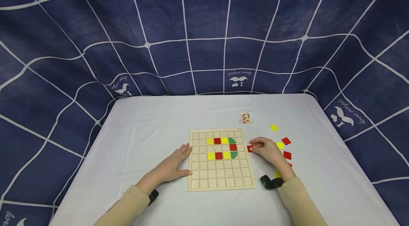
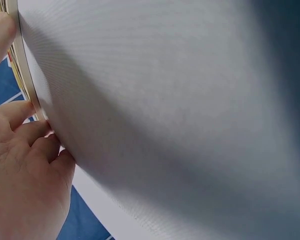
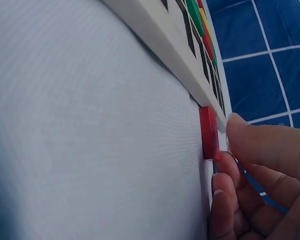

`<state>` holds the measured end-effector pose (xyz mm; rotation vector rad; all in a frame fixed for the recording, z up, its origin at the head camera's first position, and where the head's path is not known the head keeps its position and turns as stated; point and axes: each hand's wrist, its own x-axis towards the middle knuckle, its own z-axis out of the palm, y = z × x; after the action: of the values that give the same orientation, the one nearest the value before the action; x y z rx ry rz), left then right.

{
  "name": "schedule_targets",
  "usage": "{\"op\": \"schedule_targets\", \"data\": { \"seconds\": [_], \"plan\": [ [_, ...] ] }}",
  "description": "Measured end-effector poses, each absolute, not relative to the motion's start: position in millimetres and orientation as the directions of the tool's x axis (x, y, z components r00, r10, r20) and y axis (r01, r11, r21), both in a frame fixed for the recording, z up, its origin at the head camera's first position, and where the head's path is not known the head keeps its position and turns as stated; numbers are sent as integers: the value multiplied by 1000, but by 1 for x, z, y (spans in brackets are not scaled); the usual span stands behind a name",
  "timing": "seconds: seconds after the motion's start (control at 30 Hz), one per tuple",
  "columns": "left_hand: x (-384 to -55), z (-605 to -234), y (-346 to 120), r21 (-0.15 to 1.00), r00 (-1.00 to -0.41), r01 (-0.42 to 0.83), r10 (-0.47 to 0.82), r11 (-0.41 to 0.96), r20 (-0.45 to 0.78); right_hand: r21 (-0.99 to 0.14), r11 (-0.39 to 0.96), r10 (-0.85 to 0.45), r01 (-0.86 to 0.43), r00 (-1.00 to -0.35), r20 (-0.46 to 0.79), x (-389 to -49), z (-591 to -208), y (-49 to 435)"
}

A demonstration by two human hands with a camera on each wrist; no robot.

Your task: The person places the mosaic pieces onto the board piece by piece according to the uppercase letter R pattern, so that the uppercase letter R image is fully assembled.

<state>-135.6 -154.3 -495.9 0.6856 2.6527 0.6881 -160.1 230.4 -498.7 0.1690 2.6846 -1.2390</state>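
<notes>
A square wooden grid board (image 1: pixel 212 183) lies on the table, with red, yellow and green tiles set in some of its cells. My left hand (image 1: pixel 174 163) rests against the board's left edge, fingers spread and thumb lower down; in the left wrist view the fingertips of that hand (image 2: pixel 27 165) meet the rim. Just off the board's right edge is a red square tile (image 1: pixel 249 149), which my right hand (image 1: pixel 268 151) pinches with bent fingers and thumb. In the right wrist view this tile (image 3: pixel 208 132) lies low by the cloth, close to the board's side.
Several loose red and yellow tiles (image 1: pixel 287 155) lie right of the board, some partly hidden behind my right forearm. A small printed pattern card (image 1: pixel 245 117) is beyond the board's far edge. White cloth covers the table (image 1: pixel 159 112); a dark blue curtain (image 1: pixel 207 55) with white lines surrounds it.
</notes>
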Motion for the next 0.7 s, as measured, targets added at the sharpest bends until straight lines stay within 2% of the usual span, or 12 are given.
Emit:
{"op": "schedule_targets", "data": {
  "seconds": [0.33, 0.7],
  "plan": [
    [-136, -497, -154, 505, -842, 365, 509, 782, -180, -708, 690, 17, 149, -982, -191, -160, -503, 231],
    [-135, -498, -155, 494, -842, 361, 504, 791, -192, -718, 677, 37, 162, -982, -187, -156, -499, 230]
  ]
}}
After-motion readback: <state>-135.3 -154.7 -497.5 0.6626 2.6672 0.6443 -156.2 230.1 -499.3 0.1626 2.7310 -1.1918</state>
